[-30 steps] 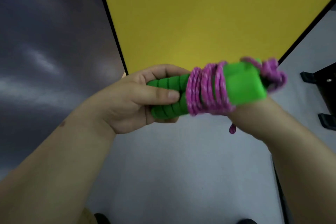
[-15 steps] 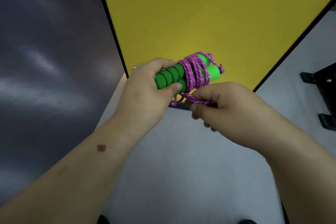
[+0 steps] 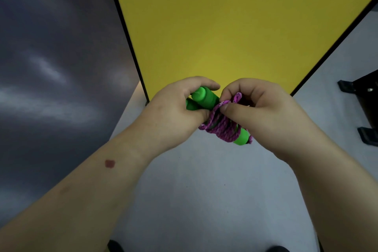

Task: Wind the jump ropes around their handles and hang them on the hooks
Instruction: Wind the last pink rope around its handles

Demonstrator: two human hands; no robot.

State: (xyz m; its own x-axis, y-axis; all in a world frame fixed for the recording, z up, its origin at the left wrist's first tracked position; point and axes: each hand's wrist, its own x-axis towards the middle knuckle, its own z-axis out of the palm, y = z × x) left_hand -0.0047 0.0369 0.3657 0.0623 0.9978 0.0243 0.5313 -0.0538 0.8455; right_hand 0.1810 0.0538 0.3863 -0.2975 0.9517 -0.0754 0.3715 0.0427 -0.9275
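Note:
Two green foam handles (image 3: 204, 96) lie side by side in front of me, with a purple-pink rope (image 3: 221, 127) wound around their middle. My left hand (image 3: 176, 112) grips the upper ends of the handles, fingers curled over them. My right hand (image 3: 259, 112) pinches a loop of the rope between thumb and fingers, just right of the coils. The lower green handle end (image 3: 242, 138) sticks out below my right hand. No hooks are in view.
A yellow panel (image 3: 235, 26) with a black edge stands ahead. A dark grey wall (image 3: 51, 57) fills the left side. The floor (image 3: 204, 200) is pale grey. Black brackets (image 3: 366, 108) sit on the floor at the far right. Dark shoe tips show at the bottom edge.
The handle bundle has tilted so its far end now points down to the right. My right hand rose from under the bundle to beside it and now pinches a rope loop near the coils.

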